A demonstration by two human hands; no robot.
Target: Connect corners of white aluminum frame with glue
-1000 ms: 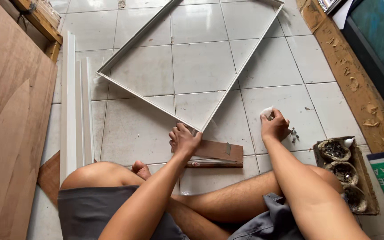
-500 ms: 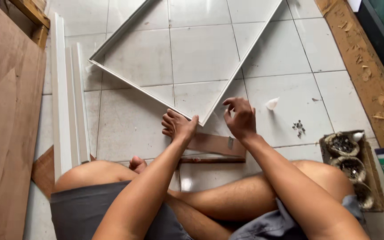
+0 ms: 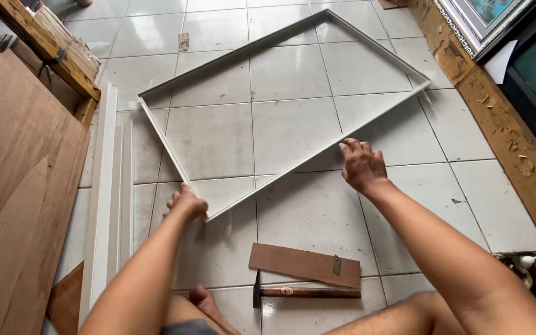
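A large white rectangular frame (image 3: pixel 252 48) lies flat on the tiled floor, turned like a diamond. My left hand (image 3: pixel 186 203) grips its nearest corner. My right hand (image 3: pixel 361 164) rests with fingers spread on the frame's lower right side. In front of my legs lies a thin brown board piece (image 3: pixel 299 263), and a hammer (image 3: pixel 305 291) with a wooden handle lies just below it.
A big plywood sheet (image 3: pixel 13 186) leans at the left, with white moulding strips (image 3: pixel 110 198) beside it. A wooden plank (image 3: pixel 504 130) runs along the right wall under a framed picture. A small box of hardware (image 3: pixel 528 273) sits at the lower right.
Both hands left the board piece and small items near my legs and moved forward onto the white frame. The frame has shifted, and the camera tilted up.
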